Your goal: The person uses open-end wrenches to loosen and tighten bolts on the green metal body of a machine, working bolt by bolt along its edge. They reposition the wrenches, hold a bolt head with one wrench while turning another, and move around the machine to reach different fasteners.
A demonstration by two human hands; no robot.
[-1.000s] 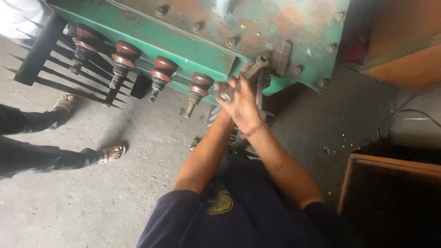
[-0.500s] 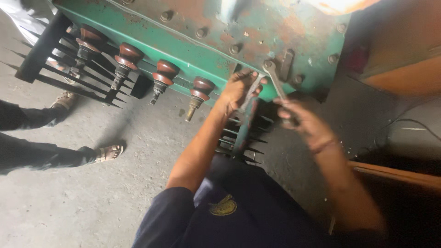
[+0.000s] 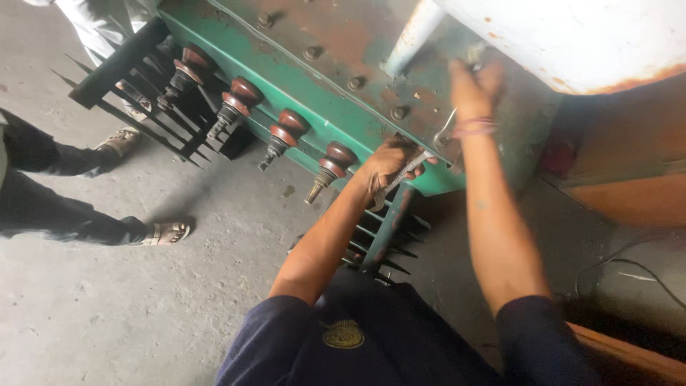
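The left hand [image 3: 389, 166] grips a wrench [image 3: 401, 176] with closed fingers at the green tank's [image 3: 314, 107] flange edge, beside the nearest bushing [image 3: 330, 166]. The right hand [image 3: 473, 89] is raised against the rusty lid [image 3: 343, 43]; it is blurred, so its fingers' state cannot be told.

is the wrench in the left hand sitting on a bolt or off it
Cannot tell. The left hand grips the wrench against the rim of the green tank, but the fingers hide its head.
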